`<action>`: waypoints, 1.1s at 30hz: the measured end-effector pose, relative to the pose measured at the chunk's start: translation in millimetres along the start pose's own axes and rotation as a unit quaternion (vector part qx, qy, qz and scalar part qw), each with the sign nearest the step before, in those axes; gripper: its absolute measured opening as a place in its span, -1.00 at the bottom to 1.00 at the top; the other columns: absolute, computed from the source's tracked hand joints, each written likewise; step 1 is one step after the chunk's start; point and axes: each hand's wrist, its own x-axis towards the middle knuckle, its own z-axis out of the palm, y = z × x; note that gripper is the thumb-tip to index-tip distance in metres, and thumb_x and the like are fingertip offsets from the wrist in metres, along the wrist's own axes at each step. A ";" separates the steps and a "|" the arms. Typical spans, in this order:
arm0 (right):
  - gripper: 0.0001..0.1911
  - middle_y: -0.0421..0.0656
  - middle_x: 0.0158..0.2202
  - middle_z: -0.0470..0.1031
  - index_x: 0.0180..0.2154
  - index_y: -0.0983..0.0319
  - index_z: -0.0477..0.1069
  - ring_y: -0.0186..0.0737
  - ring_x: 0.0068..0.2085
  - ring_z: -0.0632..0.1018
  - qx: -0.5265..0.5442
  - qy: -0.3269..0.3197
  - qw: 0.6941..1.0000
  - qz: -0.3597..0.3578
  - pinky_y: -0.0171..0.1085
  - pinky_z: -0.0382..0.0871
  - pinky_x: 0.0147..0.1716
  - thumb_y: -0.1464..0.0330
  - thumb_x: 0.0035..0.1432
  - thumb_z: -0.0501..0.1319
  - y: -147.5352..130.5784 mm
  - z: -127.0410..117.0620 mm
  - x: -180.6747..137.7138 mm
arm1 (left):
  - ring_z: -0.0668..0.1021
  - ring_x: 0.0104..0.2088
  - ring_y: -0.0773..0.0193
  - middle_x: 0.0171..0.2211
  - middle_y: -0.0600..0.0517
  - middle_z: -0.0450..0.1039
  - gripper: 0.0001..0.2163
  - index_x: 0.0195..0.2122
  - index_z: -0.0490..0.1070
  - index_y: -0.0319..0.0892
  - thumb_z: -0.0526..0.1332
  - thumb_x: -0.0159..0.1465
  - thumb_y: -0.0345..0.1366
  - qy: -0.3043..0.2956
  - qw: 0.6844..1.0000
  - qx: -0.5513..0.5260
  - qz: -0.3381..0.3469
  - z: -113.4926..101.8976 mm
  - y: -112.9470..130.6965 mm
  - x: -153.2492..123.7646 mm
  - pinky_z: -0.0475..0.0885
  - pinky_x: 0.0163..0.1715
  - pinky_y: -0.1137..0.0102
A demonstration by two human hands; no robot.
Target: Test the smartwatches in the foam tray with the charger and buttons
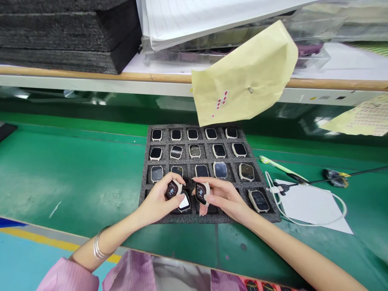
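My left hand (160, 202) is closed on a smartwatch case (172, 190) with a dark lit screen. In my right hand (222, 195) is a second smartwatch case (200, 192), its screen also lit and its pale side pinched between thumb and fingers. Both hands hover over the near rows of a dark grey foam tray (188, 163). Beneath my left thumb a watch with a white lit screen (184, 202) sits in its slot, partly covered. Several more watch cases with dark screens (219, 150) rest in the tray's compartments. My hands hide part of the front row.
To the right lie a white cable (312, 224), a sheet of white paper (315, 206) and a green pen-like tool (281, 166). Yellow paper (242, 76) hangs from the shelf edge over the tray's back. Black foam blocks (60, 36) are stacked on the shelf.
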 end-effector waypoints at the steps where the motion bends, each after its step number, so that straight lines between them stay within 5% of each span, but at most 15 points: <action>1: -0.56 -0.10 -0.24 0.57 0.10 0.25 0.42 -0.20 -0.45 0.64 -0.001 0.000 1.000 0.001 -0.21 0.59 -0.41 0.39 0.18 0.33 -0.2 -0.1 0.0 | 0.30 -0.45 0.34 -0.46 0.17 0.20 -0.83 -0.18 0.29 -0.15 0.20 0.20 -0.39 -0.001 1.000 0.005 0.000 -0.1 0.3 -0.3 0.19 -0.40 0.45; 21: -0.51 -0.05 -0.15 0.56 0.15 0.19 0.37 -0.18 -0.42 0.63 0.008 0.008 1.000 -0.009 -0.20 0.56 -0.44 0.33 0.19 0.32 -4.5 3.1 -2.5 | 0.31 -0.50 0.39 -0.46 0.17 0.22 -0.75 -0.08 0.30 -0.15 0.26 0.23 -0.36 0.018 0.999 -0.037 -0.004 1.8 -2.0 -3.1 0.23 -0.47 0.48; 25: -0.48 0.01 -0.09 0.54 0.18 0.22 0.29 -0.17 -0.38 0.63 0.006 0.004 1.000 0.013 -0.25 0.53 -0.48 0.28 0.23 0.29 -3.6 4.3 0.7 | 0.40 -0.46 0.38 -0.36 0.11 0.30 -0.54 0.08 0.20 -0.12 0.30 0.18 -0.36 -0.024 0.992 -0.123 -0.029 3.2 -2.0 -0.8 0.35 -0.48 0.48; 33: -0.56 0.00 -0.09 0.53 0.10 0.24 0.30 -0.23 -0.42 0.61 -0.025 0.028 0.999 0.037 -0.31 0.48 -0.54 0.40 0.19 0.25 -8.3 0.1 -0.3 | 0.57 -0.16 0.14 -0.12 -0.03 0.38 -0.54 0.08 0.28 -0.09 0.18 0.12 -0.44 -0.051 0.960 -0.268 -0.060 -2.3 -4.3 1.5 0.54 -0.19 0.20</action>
